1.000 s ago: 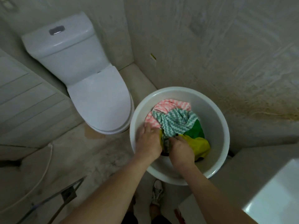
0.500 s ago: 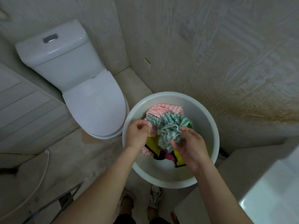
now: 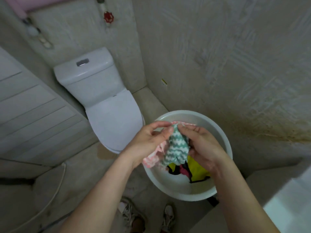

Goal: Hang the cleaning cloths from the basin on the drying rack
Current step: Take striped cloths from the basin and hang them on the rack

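Both hands have come up out of the basin since half a second ago, and the green zigzag cloth (image 3: 176,147) is up with them, above the pile. We're pinching it at its top edge: left hand (image 3: 148,141) thumb against fingers on one side, right hand (image 3: 203,147) fingertips curled on the other. The two pinch points are almost touching. The cloth hangs bunched straight down from the grip, its lower end over the basin (image 3: 208,128).

The pink cloth (image 3: 155,158) hangs just left of the green one, under our left palm, and a strip of it shows right behind the grip. Can't tell whether the left hand grips it too or it's only snagged.

Directly below the grip, lying in the basin, is the yellow cloth (image 3: 196,170) with dark edging. Something magenta and black is bunched against it.

The toilet (image 3: 107,105), lid down, is left of and beyond the grip, just beside the basin rim. Our shoes (image 3: 131,214) are on the near side, down on the floor. A white hose (image 3: 55,190) lies on the floor well off to the left. A red valve handle (image 3: 108,17) is on the wall, far beyond the grip.
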`<state>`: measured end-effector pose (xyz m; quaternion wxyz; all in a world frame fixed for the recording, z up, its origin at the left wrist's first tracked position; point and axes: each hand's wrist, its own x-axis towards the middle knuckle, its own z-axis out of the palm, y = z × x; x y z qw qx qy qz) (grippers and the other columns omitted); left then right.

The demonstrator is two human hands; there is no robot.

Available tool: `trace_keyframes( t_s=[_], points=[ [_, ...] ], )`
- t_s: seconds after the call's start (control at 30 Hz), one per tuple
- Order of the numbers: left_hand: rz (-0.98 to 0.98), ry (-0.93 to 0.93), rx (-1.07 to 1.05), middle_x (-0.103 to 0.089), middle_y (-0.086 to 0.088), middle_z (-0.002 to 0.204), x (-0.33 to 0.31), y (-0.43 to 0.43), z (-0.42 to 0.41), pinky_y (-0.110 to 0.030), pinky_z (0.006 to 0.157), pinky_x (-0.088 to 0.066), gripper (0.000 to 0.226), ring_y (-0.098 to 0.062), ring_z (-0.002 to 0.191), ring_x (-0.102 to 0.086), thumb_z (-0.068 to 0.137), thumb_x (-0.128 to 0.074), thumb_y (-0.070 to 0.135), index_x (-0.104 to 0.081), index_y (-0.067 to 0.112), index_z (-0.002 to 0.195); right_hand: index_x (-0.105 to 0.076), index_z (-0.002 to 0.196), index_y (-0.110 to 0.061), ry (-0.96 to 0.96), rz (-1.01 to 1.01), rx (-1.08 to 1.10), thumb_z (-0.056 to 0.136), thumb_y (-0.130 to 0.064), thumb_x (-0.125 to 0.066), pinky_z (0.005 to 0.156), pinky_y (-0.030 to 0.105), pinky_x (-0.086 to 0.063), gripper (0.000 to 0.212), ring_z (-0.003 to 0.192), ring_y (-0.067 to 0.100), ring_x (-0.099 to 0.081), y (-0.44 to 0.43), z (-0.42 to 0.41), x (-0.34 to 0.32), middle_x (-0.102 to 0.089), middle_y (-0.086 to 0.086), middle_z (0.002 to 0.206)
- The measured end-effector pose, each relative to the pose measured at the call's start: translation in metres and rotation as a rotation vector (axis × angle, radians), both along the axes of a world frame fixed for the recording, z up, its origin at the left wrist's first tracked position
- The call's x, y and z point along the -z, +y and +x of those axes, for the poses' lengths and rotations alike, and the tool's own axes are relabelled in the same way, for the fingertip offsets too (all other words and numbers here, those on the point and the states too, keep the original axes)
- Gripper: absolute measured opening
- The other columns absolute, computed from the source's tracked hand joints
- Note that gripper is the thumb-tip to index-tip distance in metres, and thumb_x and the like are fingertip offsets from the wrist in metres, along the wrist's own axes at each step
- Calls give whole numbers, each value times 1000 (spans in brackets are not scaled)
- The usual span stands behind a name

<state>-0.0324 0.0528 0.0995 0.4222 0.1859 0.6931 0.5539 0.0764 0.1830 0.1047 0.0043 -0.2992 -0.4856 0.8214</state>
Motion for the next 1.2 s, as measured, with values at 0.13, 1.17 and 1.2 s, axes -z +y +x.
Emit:
trace_keyframes(
  t_s=[0.13,1.17,1.2],
  points=[
    [9,78,-61,-64,-15,80,-22,-16,4,-33,68,-44,48,-21,73,-56,80,-70,38,-64,-9,86,-72,82,-8,14,353,-267,91,-26,-61,57,22,-46,23,60,10,-63,-2,-9,-38,-71,5,68],
    [168,68,-564,-73,-15,82,-120,-212,-120,-32,75,-56,29,-22,73,-69,76,-64,34,-74,7,80,-58,128,-24,313,142,-621,85,-19,-67,62,20,-51,45,82,11,-66,-179,-190,-94,-70,2,101],
    [176,79,-587,-73,-14,79,-123,-223,-126,-32,72,-56,29,-22,70,-68,77,-64,34,-73,6,79,-61,125,-20,323,195,-689,85,-15,-67,56,18,-49,40,73,8,-65,-189,-198,-98,-70,3,93]
  ],
)
